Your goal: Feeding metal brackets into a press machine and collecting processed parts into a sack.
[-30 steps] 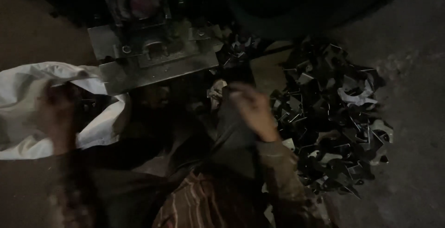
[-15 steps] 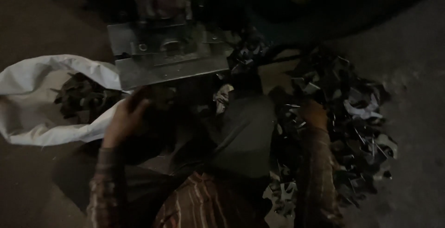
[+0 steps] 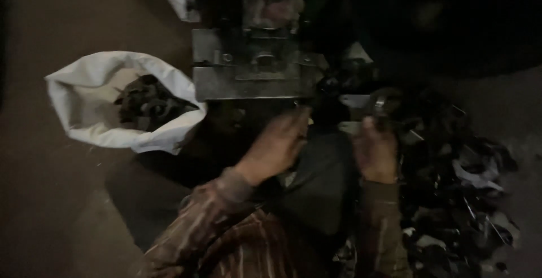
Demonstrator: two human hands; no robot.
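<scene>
left hand (image 3: 276, 145) fingers spread, reaching below metal press (image 3: 254, 66) | right hand (image 3: 374, 153) pinching small metal piece (image 3: 379, 104) | step, judged: feeding press; needs exact seating

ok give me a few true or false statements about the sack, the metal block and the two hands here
1. The white sack lies open with dark pieces inside. True.
2. The sack sits to the right of the metal block. False: it is on the left.
3. The right hand holds a small dark metal piece. True.
4. The left hand rests inside the sack. False: it is just below the metal block, apart from the sack.
5. The pile of dark scrap pieces lies on the right. True.
</scene>
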